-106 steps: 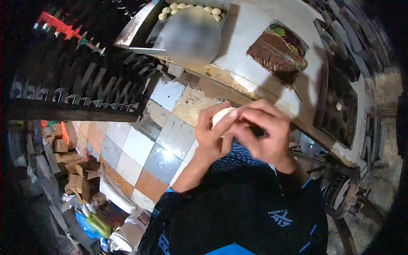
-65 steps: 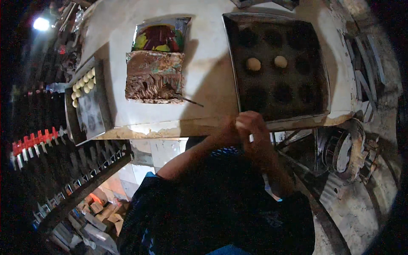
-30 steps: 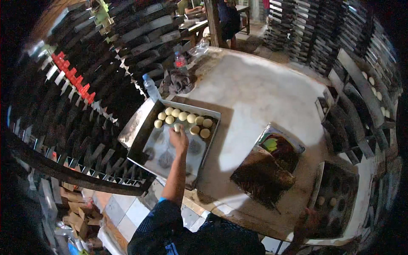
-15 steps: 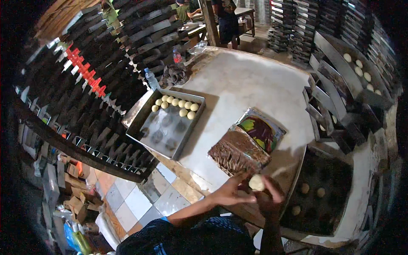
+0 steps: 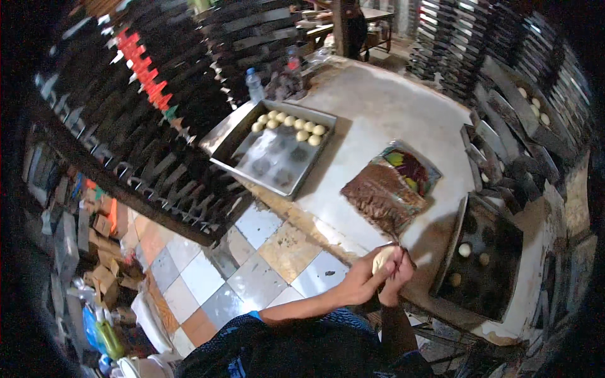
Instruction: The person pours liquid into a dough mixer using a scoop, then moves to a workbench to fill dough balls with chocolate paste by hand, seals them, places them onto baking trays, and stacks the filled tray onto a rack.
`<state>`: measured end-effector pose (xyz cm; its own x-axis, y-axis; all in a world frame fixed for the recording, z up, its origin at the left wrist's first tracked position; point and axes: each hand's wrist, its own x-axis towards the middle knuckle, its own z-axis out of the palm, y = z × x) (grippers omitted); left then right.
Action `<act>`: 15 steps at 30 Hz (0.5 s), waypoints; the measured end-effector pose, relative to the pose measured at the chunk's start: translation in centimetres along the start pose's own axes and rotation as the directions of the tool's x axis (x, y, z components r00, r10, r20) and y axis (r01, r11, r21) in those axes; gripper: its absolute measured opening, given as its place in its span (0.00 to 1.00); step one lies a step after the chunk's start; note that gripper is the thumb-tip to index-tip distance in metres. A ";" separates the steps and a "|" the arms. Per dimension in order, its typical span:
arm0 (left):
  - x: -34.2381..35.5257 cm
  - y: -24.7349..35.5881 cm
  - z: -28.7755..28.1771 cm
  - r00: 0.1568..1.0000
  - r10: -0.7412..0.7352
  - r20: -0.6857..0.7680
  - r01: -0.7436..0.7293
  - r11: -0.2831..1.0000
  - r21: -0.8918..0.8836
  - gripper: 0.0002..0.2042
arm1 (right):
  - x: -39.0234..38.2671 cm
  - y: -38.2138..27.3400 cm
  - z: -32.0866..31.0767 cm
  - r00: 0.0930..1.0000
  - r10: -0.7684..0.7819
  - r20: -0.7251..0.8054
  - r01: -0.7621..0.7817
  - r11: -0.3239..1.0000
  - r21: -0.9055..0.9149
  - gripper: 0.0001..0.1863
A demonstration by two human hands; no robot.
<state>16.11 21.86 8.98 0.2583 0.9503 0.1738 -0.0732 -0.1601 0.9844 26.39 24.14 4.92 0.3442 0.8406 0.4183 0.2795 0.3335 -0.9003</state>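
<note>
Cupping pale dough piece (image 5: pixel 382 258) in L hand (image 5: pixel 360 281), wrapped by fingers & thumb, just over near edge of table (image 5: pixel 362 88), betw. brown paste slab (image 5: pixel 383 191) & dark tray (image 5: pixel 501 277). With R hand (image 5: pixel 402 274), bunched up against dough; can't tell whether pinching it or gripping sth. else. Prob. at filling or closing step, judging by paste so near & both hands meeting at dough. For next move: calls for steady L hold, light R fingertip work on dough's edge, w/out tearing. Later, likely wanting a place in dark tray at table's R end, beside 3 pale balls (image 5: pixel 465 250) twd. tray's L edge. By table's L corner: metal tray (image 5: pixel 259 151), w/ more dough balls (image 5: pixel 299 124) along far edge.
</note>
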 end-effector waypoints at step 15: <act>-11.0 -6.2 -12.2 0.856 -0.503 0.114 0.332 0.368 -0.869 0.21 | -4.8 5.4 6.0 0.837 0.225 0.498 -0.188 0.974 -0.125 0.13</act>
<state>1.94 15.67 0.61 0.3680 0.8641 -0.3435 -0.7779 0.4884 0.3954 20.92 24.47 -2.67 -0.0950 0.9916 0.0875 0.3194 0.1136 -0.9408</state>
